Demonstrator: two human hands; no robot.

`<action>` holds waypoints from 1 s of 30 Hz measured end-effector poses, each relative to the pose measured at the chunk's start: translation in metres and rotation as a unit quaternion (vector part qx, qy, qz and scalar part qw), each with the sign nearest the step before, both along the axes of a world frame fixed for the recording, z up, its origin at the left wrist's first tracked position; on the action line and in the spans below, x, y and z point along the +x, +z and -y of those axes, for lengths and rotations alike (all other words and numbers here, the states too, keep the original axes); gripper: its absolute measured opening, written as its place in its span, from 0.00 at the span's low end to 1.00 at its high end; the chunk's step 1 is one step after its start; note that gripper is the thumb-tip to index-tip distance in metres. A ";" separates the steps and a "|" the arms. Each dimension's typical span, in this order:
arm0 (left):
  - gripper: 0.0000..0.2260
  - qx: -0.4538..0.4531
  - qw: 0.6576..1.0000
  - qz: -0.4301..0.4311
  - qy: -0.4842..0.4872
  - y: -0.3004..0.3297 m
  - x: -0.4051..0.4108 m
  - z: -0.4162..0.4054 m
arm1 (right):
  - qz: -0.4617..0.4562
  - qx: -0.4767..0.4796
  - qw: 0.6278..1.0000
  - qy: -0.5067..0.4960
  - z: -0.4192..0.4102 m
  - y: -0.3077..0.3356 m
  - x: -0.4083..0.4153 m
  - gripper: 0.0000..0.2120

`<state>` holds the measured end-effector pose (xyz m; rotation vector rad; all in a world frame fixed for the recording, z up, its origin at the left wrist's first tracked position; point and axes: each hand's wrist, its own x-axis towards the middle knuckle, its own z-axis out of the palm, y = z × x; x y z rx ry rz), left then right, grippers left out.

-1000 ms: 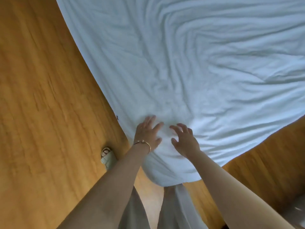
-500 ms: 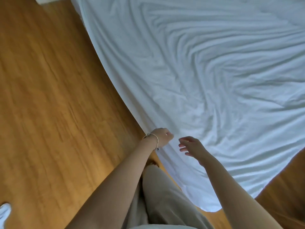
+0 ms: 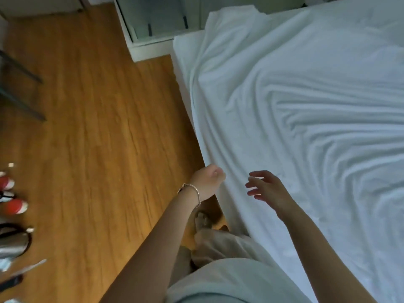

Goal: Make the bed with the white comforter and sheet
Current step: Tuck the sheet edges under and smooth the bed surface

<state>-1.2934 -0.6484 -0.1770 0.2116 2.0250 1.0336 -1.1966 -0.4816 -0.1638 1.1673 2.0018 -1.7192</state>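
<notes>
sheet: white, thin, spread over the bed, fills right half of frame; long diagonal wrinkles fan from centre right toward the near edge; left edge hangs down the bed side along frame centre
far corner: upper centre, sheet bunched and folded back, strip of mattress showing beside it
left hand: lower centre, at the sheet's hanging edge, fingers curled in; looks to be pinching the hem, contact partly hidden
right hand: just right of it, above the sheet, fingers spread and loose, holding nothing
step: likely pulling the side edge taut and smoothing
do it well: keep hem gripped, draw outward and down evenly, sweep flat palm along wrinkles toward the edge, fix far corner after
comforter: not seen
floor: wood, left half; shoes at far left edge
</notes>
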 end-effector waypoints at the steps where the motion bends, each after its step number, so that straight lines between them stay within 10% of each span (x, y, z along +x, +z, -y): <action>1: 0.12 -0.008 1.000 -0.006 0.002 0.005 -0.028 0.005 | -0.003 0.002 1.000 0.012 0.000 0.004 -0.035 0.10; 17: 0.17 0.011 0.999 -0.026 -0.029 0.025 -0.545 0.006 | -0.029 0.044 0.998 0.035 0.020 0.019 -0.545 0.14; 30: 0.20 0.017 0.989 -0.011 -0.150 0.012 -0.893 -0.144 | -0.001 0.046 0.997 -0.066 -0.105 0.006 -0.852 0.17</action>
